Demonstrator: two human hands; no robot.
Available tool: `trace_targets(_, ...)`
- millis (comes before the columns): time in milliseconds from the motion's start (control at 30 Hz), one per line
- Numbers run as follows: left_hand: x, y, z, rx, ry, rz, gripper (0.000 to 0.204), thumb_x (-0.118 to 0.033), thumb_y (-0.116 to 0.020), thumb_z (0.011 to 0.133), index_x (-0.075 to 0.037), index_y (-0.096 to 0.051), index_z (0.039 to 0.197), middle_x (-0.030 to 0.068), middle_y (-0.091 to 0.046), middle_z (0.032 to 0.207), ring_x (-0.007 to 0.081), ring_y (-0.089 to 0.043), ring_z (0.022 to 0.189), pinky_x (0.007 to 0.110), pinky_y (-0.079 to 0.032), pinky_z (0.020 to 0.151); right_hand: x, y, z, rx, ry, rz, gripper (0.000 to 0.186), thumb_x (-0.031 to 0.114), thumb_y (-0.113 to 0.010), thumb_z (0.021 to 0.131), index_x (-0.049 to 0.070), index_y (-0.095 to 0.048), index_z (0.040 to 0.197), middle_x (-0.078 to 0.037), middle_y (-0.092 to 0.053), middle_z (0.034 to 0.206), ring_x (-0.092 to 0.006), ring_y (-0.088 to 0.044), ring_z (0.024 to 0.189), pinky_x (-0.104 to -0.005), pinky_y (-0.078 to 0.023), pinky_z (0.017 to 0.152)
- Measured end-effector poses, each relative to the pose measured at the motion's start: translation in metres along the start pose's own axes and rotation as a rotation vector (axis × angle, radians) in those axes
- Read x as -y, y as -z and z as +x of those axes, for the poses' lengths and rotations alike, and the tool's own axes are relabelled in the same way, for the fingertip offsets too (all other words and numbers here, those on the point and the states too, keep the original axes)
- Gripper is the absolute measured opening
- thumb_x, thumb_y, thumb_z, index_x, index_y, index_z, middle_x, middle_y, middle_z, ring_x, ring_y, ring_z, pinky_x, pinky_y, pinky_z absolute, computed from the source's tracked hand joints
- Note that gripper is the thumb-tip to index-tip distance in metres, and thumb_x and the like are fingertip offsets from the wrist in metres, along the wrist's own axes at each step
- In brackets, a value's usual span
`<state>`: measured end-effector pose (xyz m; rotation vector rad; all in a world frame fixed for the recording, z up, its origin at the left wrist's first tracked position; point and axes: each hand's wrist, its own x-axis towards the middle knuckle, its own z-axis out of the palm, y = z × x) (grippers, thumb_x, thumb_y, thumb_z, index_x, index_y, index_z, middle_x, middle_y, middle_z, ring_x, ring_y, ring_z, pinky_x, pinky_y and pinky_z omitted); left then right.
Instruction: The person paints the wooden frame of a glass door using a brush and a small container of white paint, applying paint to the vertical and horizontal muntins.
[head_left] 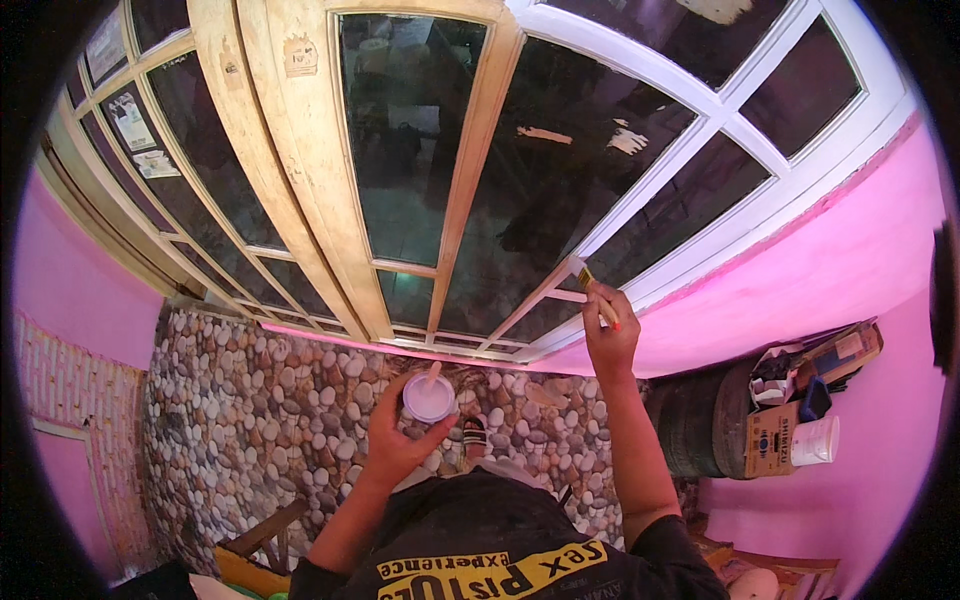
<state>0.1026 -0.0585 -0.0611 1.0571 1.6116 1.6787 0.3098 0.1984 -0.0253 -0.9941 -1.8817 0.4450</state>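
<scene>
My right hand (611,333) is closed round the wooden handle of a paintbrush (584,273). Its bristles touch a narrow bar of the wooden window frame (640,203), near where a short crosspiece joins. White paint covers the bars above and to the right of the brush, while the bars to the lower left are bare tan wood. Lower down, my left hand (398,436) grips a small round tub of white paint (429,397) in front of my body. A stir stick (432,375) leans in the tub, its lower end hidden in the paint.
Unpainted wooden door panels with glass (300,180) stand at the left. Pink wall (800,240) runs along the right. A dark drum (700,425) stands there, with a cardboard box (771,440) and a white bucket (815,441). The floor (250,420) has a pebble pattern.
</scene>
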Motion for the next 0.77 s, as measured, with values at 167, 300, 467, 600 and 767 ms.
trace_targets(167, 0.000, 0.002, -0.001, -0.002, 0.022, -0.013, 0.071, -0.012, -0.089, 0.075, 0.001, -0.050, 0.133, 0.0147, -0.062, 0.123, 0.0220, -0.062, 0.113, 0.036, -0.048, 0.100, 0.005, 0.007, 0.007, -0.057, 0.054, -0.008, 0.017, 0.005, -0.067, 0.093, 0.000, -0.068, 0.108, -0.014, -0.069, 0.095, -0.0220, -0.069, 0.085, -0.0318, -0.055, 0.077)
trace_targets(300, 0.010, 0.005, -0.004, -0.017, -0.001, 0.013, 0.072, -0.012, -0.088, 0.074, 0.002, -0.050, 0.134, 0.0152, -0.061, 0.123, 0.0222, -0.062, 0.113, 0.036, -0.049, 0.100, 0.011, 0.007, -0.005, -0.024, 0.142, -0.032, 0.017, 0.008, -0.068, 0.092, 0.001, -0.068, 0.108, -0.015, -0.069, 0.096, -0.0255, -0.070, 0.084, -0.0333, -0.056, 0.076)
trace_targets(467, 0.002, 0.007, -0.001, 0.012, 0.012, -0.013, 0.073, -0.013, -0.089, 0.074, 0.002, -0.050, 0.134, 0.0153, -0.061, 0.122, 0.0227, -0.062, 0.113, 0.036, -0.049, 0.099, 0.005, -0.007, -0.007, 0.037, 0.122, -0.150, 0.013, 0.004, -0.066, 0.093, -0.001, -0.068, 0.105, -0.015, -0.070, 0.098, -0.0253, -0.071, 0.086, -0.0325, -0.056, 0.077)
trace_targets(600, 0.007, 0.014, -0.001, 0.031, 0.005, 0.009, 0.073, -0.014, -0.089, 0.074, 0.002, -0.050, 0.134, 0.0150, -0.061, 0.123, 0.0233, -0.062, 0.113, 0.036, -0.049, 0.099, 0.008, -0.006, 0.004, -0.034, 0.079, -0.127, 0.015, 0.006, -0.067, 0.093, 0.000, -0.068, 0.106, -0.015, -0.070, 0.098, -0.0254, -0.070, 0.086, -0.0331, -0.055, 0.077)
trace_targets(767, 0.014, 0.029, -0.001, 0.052, 0.011, 0.070, 0.075, -0.018, -0.089, 0.075, 0.001, -0.050, 0.135, 0.0154, -0.061, 0.123, 0.0251, -0.061, 0.115, 0.037, -0.047, 0.102, 0.011, -0.010, -0.002, -0.140, 0.028, 0.013, 0.017, 0.007, -0.067, 0.094, 0.001, -0.068, 0.109, -0.014, -0.070, 0.100, -0.0235, -0.069, 0.089, -0.0311, -0.054, 0.080)
